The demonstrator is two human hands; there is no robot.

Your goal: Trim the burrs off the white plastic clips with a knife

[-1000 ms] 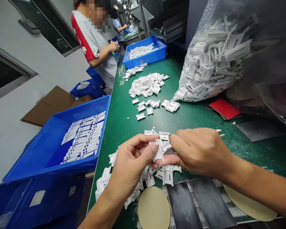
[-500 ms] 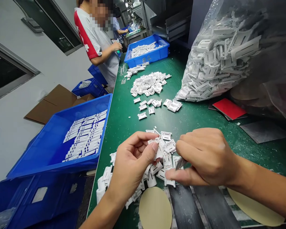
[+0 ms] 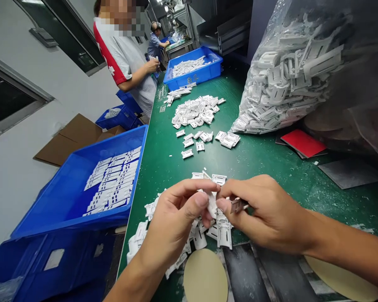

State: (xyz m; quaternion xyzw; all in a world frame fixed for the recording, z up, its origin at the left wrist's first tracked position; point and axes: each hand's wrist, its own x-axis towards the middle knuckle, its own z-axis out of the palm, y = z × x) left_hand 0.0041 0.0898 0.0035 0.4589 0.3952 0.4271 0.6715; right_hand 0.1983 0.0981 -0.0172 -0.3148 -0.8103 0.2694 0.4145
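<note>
Above a loose pile of white plastic parts [image 3: 224, 235] on the green table, my two hands meet at the fingertips. My left hand [image 3: 182, 209] is closed on a white plastic part [image 3: 212, 204], which its fingers partly hide. My right hand [image 3: 264, 209] has its thumb and forefinger at the right side of that part. A small dark metal tool [image 3: 238, 204] is gripped in my right hand, with most of it hidden by the fingers.
A blue bin [image 3: 78, 167] with rows of white parts stands left of the table [image 3: 164, 167]. A clear bag [image 3: 283, 84] of parts is at the right. Farther back are a heap [image 3: 197, 110], a blue tray [image 3: 195, 79] and a person [image 3: 126, 54]. Yellow discs [image 3: 206, 277] lie in front.
My right hand has moved left and its thumb and forefinger have closed in to the white part at my left hand. The person at the back has shifted slightly left.
</note>
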